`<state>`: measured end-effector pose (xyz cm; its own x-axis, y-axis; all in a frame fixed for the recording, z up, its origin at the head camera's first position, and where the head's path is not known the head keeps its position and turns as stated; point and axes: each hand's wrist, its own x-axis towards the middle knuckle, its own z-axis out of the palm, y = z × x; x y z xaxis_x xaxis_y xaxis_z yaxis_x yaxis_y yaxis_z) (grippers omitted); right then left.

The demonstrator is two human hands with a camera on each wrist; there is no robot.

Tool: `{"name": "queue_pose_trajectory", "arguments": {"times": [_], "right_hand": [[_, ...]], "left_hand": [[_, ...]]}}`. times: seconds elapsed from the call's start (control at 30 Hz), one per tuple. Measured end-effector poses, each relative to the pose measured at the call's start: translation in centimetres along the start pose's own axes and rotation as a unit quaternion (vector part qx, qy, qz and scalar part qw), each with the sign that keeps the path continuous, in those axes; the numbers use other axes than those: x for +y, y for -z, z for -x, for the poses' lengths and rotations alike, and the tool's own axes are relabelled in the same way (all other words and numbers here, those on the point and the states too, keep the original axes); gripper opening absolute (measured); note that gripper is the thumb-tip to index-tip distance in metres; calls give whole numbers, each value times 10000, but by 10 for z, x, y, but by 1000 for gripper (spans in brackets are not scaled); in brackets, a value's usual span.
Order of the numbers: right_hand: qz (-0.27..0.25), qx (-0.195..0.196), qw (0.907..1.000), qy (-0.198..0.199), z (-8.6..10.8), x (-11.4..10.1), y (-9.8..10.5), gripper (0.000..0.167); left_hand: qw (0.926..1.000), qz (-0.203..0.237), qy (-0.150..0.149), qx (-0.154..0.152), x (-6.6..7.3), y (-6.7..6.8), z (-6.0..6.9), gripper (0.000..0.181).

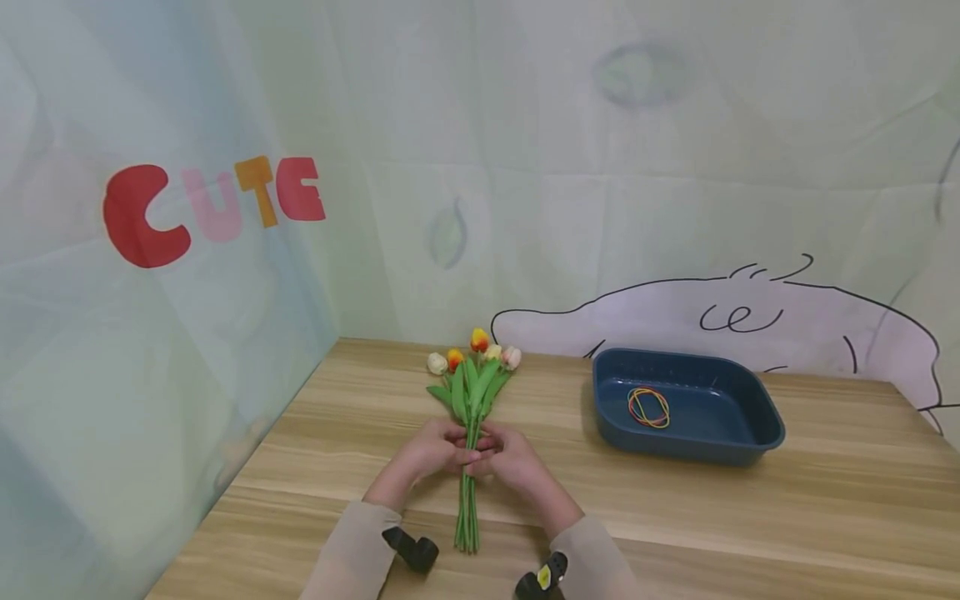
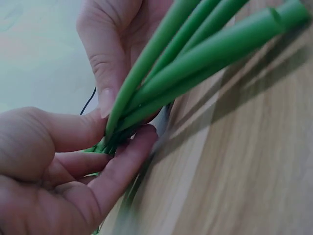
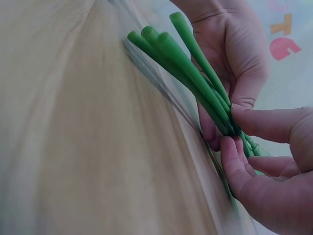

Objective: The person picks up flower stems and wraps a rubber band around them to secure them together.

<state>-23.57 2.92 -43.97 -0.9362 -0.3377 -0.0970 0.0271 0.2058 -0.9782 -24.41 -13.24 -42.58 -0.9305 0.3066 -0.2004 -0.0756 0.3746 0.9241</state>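
A bunch of tulips [image 1: 471,392] with white, pink and orange-yellow blooms and green leaves is held at mid-stem, over the wooden table, blooms pointing away from me. My left hand [image 1: 433,452] pinches the stems from the left, and my right hand [image 1: 516,458] pinches them from the right; their fingertips meet around the bunch. Seen from the left wrist, the green stems [image 2: 195,63] fan out between the thumbs and fingers. In the right wrist view the cut stem ends [image 3: 166,46] stick out past the fingers, a little above the tabletop.
A dark blue basin [image 1: 693,446] stands on the wooden table [image 1: 675,517] at the right, near the back wall. Several thin coloured rubber bands [image 1: 649,407] lie inside it. A printed cloth backdrop [image 1: 525,208] closes off the back and left sides.
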Motion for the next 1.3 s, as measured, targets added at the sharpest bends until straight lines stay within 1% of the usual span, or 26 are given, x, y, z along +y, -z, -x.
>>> {"name": "queue_pose_trajectory", "arguments": {"times": [0.1,0.23,0.33,0.43,0.5,0.67,0.87,1.13,1.23,1.3], "right_hand": [[65,16,10000,-35,1,-1,1,76],[43,31,10000,-51,3,-4,3,78],[13,24,10000,38,5,-7,4,78],[52,3,9999,146,7,-10,6,78],[130,-13,9996,235,8,-10,8,77],[277,-45,9986,438,10,-12,13,77],[419,-3,9973,605,17,-19,18,74],[793,117,9927,896,30,-32,25,74],[1046,137,9894,999,34,-36,28,74],[1204,151,9869,1060,37,-38,31,72]], "left_hand": [[9999,128,21,-20,2,-2,1,33],[9993,354,85,47,4,-4,3,36],[9985,525,96,67,5,-6,3,39],[9982,594,34,41,7,-7,5,40],[9985,555,-27,23,9,-8,6,40],[9980,592,-202,-102,13,-8,8,41],[9936,1015,-421,-277,17,-10,9,41],[9888,1391,-528,-122,24,-17,13,43],[9856,1564,-617,-170,27,-21,14,43],[9822,1739,-673,-227,28,-23,15,43]]}}
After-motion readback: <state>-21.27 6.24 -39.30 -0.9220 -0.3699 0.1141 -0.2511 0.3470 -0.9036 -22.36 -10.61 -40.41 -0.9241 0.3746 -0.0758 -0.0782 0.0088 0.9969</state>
